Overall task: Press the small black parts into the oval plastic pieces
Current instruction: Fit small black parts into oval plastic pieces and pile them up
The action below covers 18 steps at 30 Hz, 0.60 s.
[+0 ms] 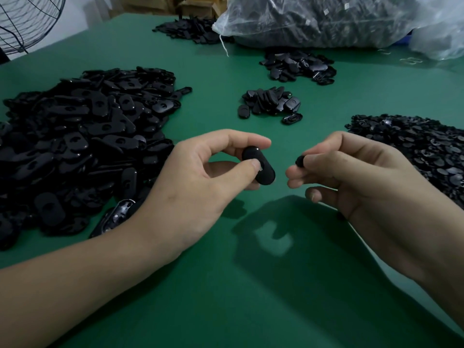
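Observation:
My left hand [200, 177] pinches a black oval plastic piece [261, 169] between thumb and fingers, held above the green table [251, 297]. My right hand [356, 182] pinches a small black part [300, 160] at its fingertips, a short gap to the right of the oval piece. The two do not touch. A big heap of oval pieces [82, 146] lies on the left. A heap of small black parts [421, 146] lies at the right edge.
A small pile of oval pieces [271, 102] lies in the middle, another pile [298, 66] behind it, a third [188, 28] at the far edge. A clear plastic bag [326, 18] full of dark parts lies at the back right. A wire fan guard [27, 21] stands at the back left.

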Each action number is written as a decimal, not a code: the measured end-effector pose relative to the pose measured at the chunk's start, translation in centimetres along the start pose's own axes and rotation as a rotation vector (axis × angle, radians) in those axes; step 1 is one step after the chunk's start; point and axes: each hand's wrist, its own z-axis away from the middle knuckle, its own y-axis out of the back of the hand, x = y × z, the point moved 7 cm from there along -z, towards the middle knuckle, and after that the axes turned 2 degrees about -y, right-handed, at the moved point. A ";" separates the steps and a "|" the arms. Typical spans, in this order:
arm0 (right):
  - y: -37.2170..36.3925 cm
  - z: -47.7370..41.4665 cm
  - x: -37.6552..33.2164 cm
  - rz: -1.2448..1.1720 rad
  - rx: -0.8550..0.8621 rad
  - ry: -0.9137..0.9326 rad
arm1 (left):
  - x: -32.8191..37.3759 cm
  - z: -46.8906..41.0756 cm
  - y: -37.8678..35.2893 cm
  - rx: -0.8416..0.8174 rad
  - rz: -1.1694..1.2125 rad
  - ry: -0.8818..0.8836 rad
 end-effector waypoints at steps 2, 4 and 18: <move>0.0 -0.1 0.0 0.001 0.007 0.018 | 0.2 0.1 -0.1 -0.013 -0.019 -0.011; 0.0 -0.1 0.0 0.026 0.006 0.038 | 0.4 0.1 -0.3 -0.021 -0.026 -0.020; -0.3 0.2 -0.5 0.246 0.024 0.148 | 0.3 0.0 0.2 0.028 -0.098 -0.026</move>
